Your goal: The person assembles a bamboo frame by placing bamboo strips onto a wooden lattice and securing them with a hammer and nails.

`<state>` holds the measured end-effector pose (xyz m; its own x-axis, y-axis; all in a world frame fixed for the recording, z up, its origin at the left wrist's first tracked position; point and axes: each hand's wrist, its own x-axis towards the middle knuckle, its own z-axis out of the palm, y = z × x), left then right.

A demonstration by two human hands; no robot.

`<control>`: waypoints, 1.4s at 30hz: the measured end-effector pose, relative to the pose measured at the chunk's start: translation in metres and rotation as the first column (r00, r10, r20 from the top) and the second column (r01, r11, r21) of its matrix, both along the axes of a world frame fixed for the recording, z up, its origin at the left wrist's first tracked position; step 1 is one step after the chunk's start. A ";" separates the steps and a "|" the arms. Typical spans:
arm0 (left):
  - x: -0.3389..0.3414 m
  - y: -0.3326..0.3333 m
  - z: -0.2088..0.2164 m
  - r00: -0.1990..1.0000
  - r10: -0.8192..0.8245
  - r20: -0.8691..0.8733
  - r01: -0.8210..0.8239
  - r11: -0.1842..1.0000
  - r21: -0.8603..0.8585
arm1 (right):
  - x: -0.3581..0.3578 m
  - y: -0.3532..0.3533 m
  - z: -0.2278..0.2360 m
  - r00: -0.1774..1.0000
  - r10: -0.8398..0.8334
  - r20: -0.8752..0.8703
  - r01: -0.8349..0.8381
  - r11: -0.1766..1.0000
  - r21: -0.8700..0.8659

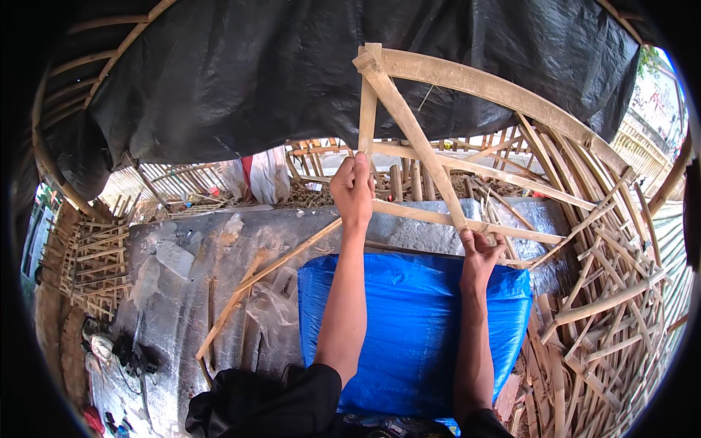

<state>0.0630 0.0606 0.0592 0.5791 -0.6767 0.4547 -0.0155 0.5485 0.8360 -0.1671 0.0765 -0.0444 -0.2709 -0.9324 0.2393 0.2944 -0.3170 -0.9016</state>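
Both my hands hold up a frame of flat bamboo strips (412,128), raised over a blue plastic sheet (409,321). My left hand (353,188) is closed around the lower part of its upright strip (368,109), thumb pointing up. With thumb and fingers, my right hand (480,255) pinches the spot where the slanting strip meets a crosswise strip (416,213). At the top corner the upright and slanting strips overlap. A long bamboo strip (504,87) curves from that corner to the right; whether it is joined there I cannot tell.
A silvery sheet-covered surface (175,314) spreads to the left, with a loose bamboo stick (252,281) and clear plastic (274,310) on it. Piled bamboo strips (606,321) crowd the right. Stacked bamboo lattices (95,259) stand far left. Black tarp (241,80) hangs at the back.
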 end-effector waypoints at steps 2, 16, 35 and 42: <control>0.006 0.002 -0.001 0.999 -0.046 0.016 0.044 0.996 0.081 | 0.002 0.000 0.000 1.000 0.005 0.018 -0.005 1.000 -0.017; 0.053 -0.036 0.148 0.840 0.316 0.440 -0.170 0.925 -0.340 | -0.004 -0.013 -0.029 0.999 -0.044 -0.028 0.044 0.999 0.001; 0.105 0.025 0.171 0.820 0.509 0.261 -0.497 0.860 -0.114 | 0.013 -0.020 0.064 0.940 -0.136 -0.311 0.037 0.952 -0.305; 0.133 0.048 0.162 0.857 0.508 -0.079 -0.513 0.856 -0.058 | 0.004 -0.034 0.130 0.906 -0.096 -0.413 -0.126 0.869 -0.478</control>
<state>0.1965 0.1087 0.2216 0.8612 -0.2442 0.4458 -0.2626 0.5372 0.8015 -0.1629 0.0421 0.0855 -0.0309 -0.6687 0.7429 -0.0584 -0.7408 -0.6692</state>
